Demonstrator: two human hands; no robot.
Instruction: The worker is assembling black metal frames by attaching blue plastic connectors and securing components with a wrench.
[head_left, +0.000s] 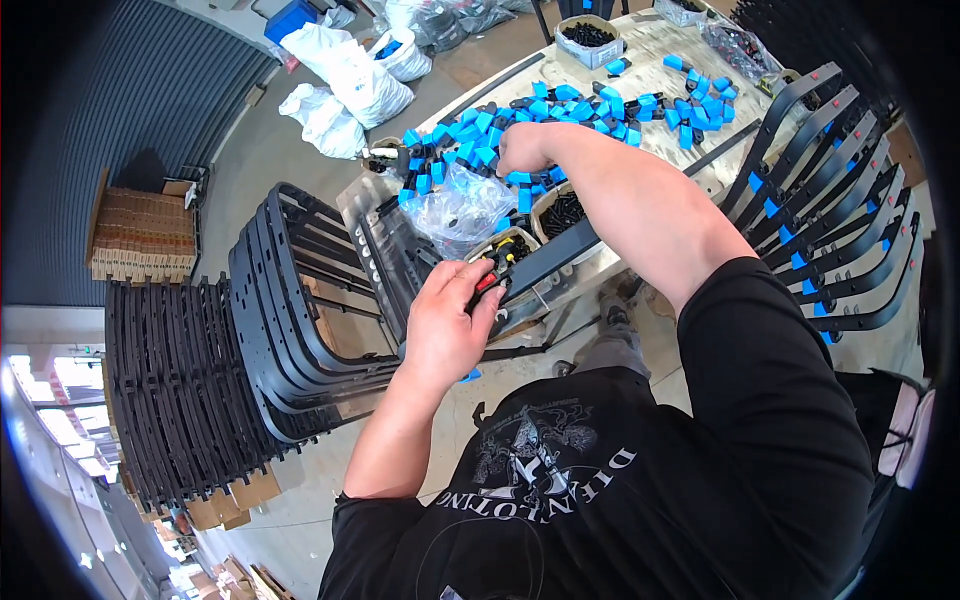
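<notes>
White plastic sacks (345,80) on the floor upper left, clear bag (462,208) on the bench, brown cartons (140,235) far left

Two hands, left (447,325) and right (527,148). Blue clips (600,105): dozens, too many to count. Three white bags (345,80), two bowls of black screws (588,40), two stacks of black frames (290,300).

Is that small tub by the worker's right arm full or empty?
Full: the tub beside the right forearm is heaped to its rim with small black parts.
</notes>
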